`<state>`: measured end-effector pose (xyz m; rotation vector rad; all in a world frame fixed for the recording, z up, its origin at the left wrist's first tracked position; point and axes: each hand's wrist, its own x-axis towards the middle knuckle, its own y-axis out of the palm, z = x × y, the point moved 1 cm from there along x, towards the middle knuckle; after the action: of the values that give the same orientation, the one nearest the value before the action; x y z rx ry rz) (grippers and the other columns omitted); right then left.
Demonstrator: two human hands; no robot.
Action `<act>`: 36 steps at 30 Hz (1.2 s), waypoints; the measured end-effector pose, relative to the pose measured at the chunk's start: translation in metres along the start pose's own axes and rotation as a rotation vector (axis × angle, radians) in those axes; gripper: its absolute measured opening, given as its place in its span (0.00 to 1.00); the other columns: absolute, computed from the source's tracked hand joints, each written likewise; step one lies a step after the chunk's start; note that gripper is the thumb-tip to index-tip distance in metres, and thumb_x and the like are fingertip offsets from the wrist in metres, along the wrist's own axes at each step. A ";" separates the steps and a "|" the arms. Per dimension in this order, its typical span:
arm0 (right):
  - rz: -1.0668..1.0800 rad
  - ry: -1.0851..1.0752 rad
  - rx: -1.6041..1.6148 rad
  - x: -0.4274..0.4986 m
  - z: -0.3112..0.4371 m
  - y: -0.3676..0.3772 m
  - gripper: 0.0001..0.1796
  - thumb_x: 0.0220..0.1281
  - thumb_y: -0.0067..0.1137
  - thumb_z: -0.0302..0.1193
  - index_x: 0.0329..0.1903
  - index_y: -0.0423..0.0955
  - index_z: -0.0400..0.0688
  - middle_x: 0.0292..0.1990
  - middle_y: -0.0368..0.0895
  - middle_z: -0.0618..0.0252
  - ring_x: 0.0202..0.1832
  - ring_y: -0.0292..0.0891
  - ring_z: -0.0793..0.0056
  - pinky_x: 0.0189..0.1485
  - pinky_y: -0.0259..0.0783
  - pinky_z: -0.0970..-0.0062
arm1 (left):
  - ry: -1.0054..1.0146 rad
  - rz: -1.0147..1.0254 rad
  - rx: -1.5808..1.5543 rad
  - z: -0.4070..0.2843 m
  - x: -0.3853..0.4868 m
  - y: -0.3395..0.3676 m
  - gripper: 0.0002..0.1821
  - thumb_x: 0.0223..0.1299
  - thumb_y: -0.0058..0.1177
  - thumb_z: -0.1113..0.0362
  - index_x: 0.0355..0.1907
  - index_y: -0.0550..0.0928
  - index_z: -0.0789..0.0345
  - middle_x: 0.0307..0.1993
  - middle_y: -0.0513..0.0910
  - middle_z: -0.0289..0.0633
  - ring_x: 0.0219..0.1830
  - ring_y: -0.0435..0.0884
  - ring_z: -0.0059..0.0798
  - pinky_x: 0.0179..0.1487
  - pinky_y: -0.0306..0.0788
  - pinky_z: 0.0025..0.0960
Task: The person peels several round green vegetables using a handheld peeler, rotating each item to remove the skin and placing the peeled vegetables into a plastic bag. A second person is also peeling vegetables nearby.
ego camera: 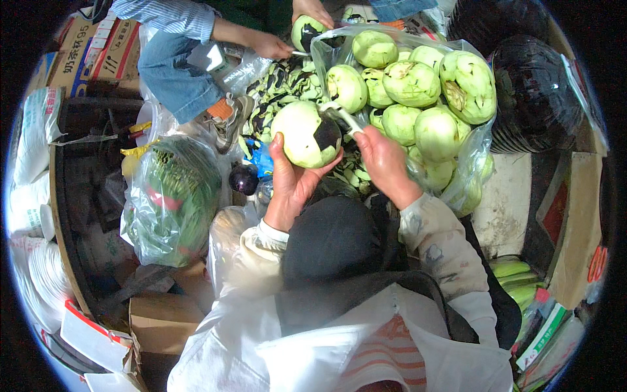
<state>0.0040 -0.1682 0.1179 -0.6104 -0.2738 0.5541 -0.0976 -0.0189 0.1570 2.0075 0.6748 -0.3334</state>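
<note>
My left hand (294, 183) cups a large round eggplant (300, 134) from below; most of it is peeled pale green, with a dark purple patch of skin on its right side. In my right hand (384, 159) is a white-handled peeler (347, 117), its head at the upper right edge of the eggplant. Peeled eggplants (411, 83) fill a clear plastic bag (472, 161) just beyond and right of my hands. Dark and green peelings (289, 81) lie in a heap behind the held eggplant. A small unpeeled eggplant (243, 179) rests left of my left wrist.
Across from me, a person's hands (272, 45) work on another partly peeled eggplant (308, 32). A plastic bag of green vegetables (171, 201) stands at left, near the person's shoe (232, 122). Cardboard boxes (98, 54) are at upper left, stacked dark containers (534, 93) at right.
</note>
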 end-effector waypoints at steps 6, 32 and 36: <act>-0.057 -0.325 -0.021 -0.004 0.016 0.006 0.13 0.67 0.53 0.42 0.33 0.69 0.47 0.23 0.79 0.58 0.25 0.77 0.51 0.24 0.69 0.54 | -0.030 -0.103 -0.045 0.005 0.002 -0.012 0.38 0.61 0.48 0.35 0.66 0.68 0.59 0.63 0.71 0.47 0.63 0.70 0.50 0.63 0.66 0.63; -0.015 -0.455 0.060 -0.007 0.021 0.012 0.08 0.63 0.57 0.37 0.37 0.72 0.47 0.28 0.77 0.62 0.29 0.76 0.54 0.29 0.69 0.58 | -0.029 -0.099 -0.133 0.005 0.007 -0.032 0.37 0.61 0.49 0.34 0.65 0.69 0.56 0.62 0.73 0.45 0.62 0.71 0.47 0.62 0.67 0.63; 0.107 -0.573 -0.316 -0.001 0.011 0.023 0.06 0.56 0.55 0.31 0.35 0.71 0.45 0.30 0.79 0.63 0.31 0.79 0.58 0.30 0.73 0.60 | -0.039 -0.148 -0.159 0.005 0.006 -0.033 0.37 0.61 0.46 0.33 0.64 0.69 0.56 0.62 0.72 0.45 0.63 0.71 0.49 0.64 0.63 0.65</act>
<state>-0.0109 -0.1477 0.1126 -0.7659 -0.8849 0.7922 -0.1117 -0.0080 0.1277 1.8010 0.8025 -0.3932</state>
